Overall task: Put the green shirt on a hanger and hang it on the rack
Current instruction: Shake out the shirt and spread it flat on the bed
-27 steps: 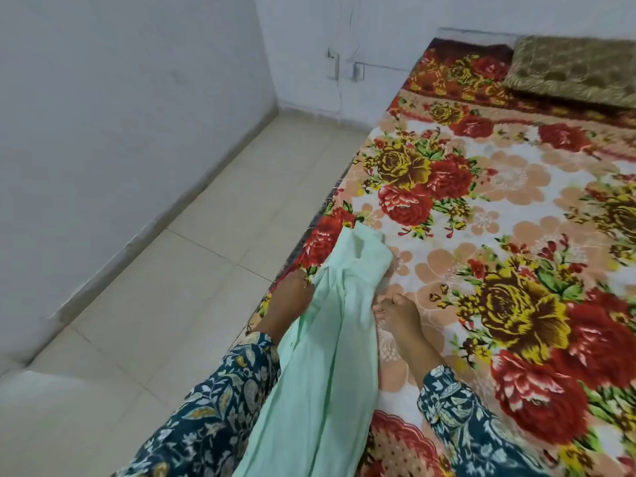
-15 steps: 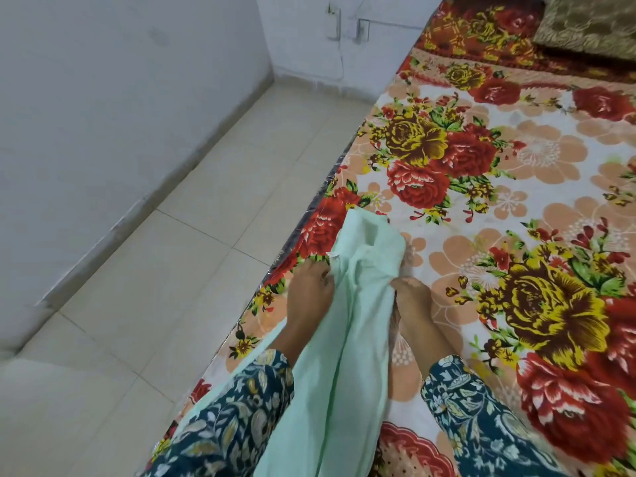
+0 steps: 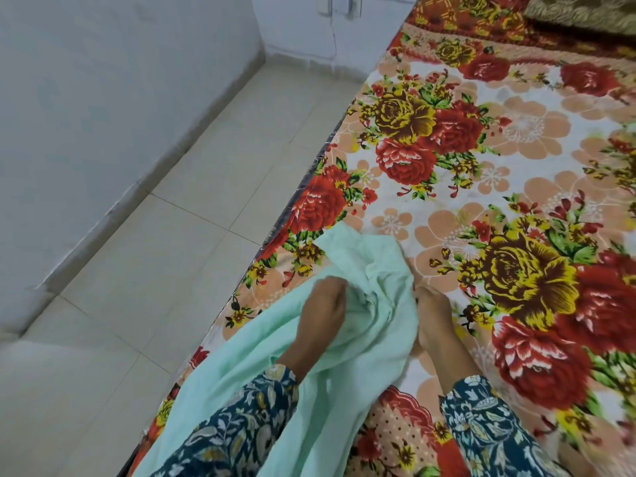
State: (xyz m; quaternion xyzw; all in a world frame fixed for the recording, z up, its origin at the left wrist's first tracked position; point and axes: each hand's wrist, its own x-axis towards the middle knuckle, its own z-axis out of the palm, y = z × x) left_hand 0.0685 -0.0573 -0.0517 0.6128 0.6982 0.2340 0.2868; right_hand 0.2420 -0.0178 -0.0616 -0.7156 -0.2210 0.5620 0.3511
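Head view: green shirt is bunched at the bed edge, pinched by left hand fingers and right hand fingertips (soft, light, floppy, judged best gripped at collar or shoulders; no hanger seen).

bed with floral sheet; green shirt bunched at its left edge, brown pillow at far end

Soft even indoor light, faint shadows, wide-angle bending at edges (slightly blurred)
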